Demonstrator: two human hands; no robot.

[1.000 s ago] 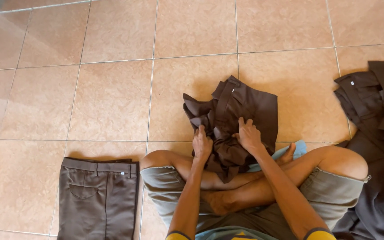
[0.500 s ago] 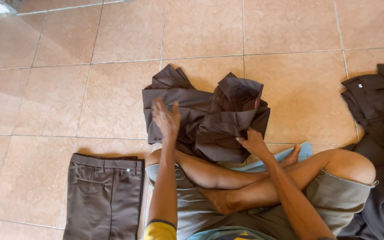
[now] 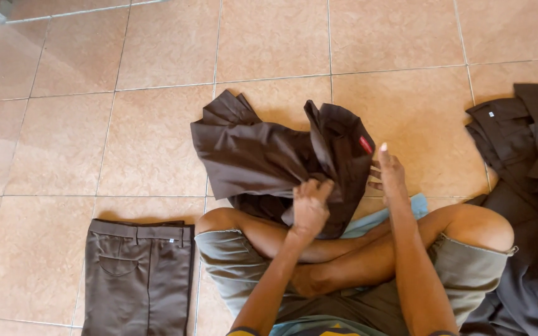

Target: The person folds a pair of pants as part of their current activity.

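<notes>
crumpled dark brown cloth garment (image 3: 269, 162) lies bunched on the tan tiled floor (image 3: 126, 137) just in front of the person's crossed legs. left hand (image 3: 309, 208) pinches a fold at its near edge; right hand (image 3: 390, 174), fingers spread, touches its right side. folded brown trousers (image 3: 137, 274) lie left, dark clothes pile (image 3: 524, 162) right.

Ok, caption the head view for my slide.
Seated cross-legged, left hand grips a dark garment, right hand at its edge, folded trousers alongside.
</notes>
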